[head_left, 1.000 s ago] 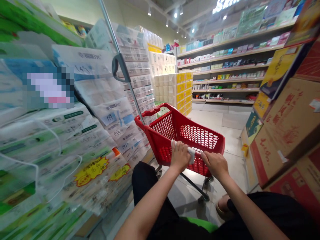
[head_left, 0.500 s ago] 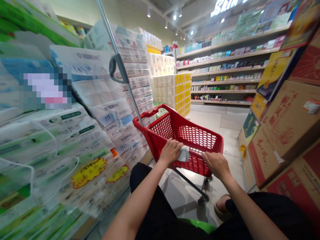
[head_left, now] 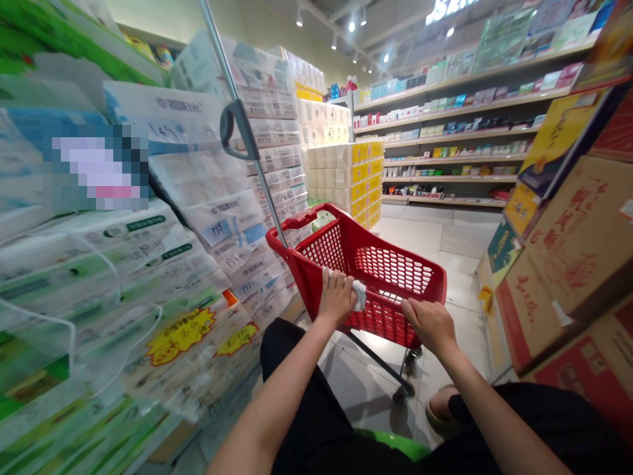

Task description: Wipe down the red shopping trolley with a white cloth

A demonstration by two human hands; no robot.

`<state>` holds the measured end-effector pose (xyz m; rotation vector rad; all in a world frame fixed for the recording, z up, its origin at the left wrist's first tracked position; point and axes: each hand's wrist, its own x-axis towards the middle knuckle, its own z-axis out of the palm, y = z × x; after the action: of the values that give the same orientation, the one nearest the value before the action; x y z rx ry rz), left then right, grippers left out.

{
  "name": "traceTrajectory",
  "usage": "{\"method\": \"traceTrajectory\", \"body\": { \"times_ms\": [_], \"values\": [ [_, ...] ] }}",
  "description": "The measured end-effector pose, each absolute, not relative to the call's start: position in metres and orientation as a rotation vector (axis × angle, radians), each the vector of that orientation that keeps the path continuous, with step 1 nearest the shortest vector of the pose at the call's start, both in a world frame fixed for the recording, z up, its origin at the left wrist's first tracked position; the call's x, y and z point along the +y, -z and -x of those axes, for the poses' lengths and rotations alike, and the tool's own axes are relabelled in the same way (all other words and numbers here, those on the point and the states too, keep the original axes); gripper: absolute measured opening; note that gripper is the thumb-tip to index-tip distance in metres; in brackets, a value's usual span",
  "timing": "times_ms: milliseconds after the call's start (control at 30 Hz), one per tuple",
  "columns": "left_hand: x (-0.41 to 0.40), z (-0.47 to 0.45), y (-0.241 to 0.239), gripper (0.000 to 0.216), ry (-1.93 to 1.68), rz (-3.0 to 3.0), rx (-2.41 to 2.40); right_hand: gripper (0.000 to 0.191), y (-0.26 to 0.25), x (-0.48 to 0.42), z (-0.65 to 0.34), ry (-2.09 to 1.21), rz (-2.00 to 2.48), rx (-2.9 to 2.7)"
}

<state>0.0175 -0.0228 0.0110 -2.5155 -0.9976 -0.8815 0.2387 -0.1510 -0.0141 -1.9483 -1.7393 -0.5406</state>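
A red plastic shopping cart [head_left: 420, 267] with perforated sides stands before me. My left hand [head_left: 337, 298] presses a white wipe [head_left: 359, 295] against the near top rim, its fingers bent over the edge. Part of the wipe shows on either side of the fingers; the rest is under the hand. Farther along the same rim, my right hand [head_left: 431, 323] is closed round the edge, thumb on the inside. From the cart's handle end rises a metal pole [head_left: 271, 198] with a grey loop grip [head_left: 241, 130].
On the left are piled wrapped tissue packs [head_left: 217, 218] with yellow price signs [head_left: 182, 335]. Cardboard cartons [head_left: 568, 231] line the right side. Stocked shelves [head_left: 445, 138] stand at the back. Something green [head_left: 395, 443] shows beneath me.
My left hand has slid a little toward the handle end along the rim, and the wipe is now more bunched. My right hand keeps its place on the rim. The view has shifted slightly.
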Motion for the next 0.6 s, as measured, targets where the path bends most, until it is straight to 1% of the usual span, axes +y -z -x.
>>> {"method": "traceTrajectory", "body": {
  "times_ms": [133,267,400,600],
  "values": [
    [-0.055,-0.05,0.0,0.031,0.873,2.604,-0.895,0.049,0.015,-0.15,-0.242,0.539,1.958,-1.755],
    [-0.067,-0.064,-0.001,0.038,0.803,2.708,-0.713,0.047,0.012,-0.152,-0.248,0.53,1.922,-1.814],
    [-0.044,-0.045,-0.013,0.034,0.737,2.738,-0.549,0.044,0.01,-0.154,-0.259,0.475,1.849,-1.875],
    [-0.006,-0.009,-0.021,0.024,0.763,2.63,-0.723,0.048,0.012,-0.152,-0.261,0.453,1.907,-1.816]
  ]
}}
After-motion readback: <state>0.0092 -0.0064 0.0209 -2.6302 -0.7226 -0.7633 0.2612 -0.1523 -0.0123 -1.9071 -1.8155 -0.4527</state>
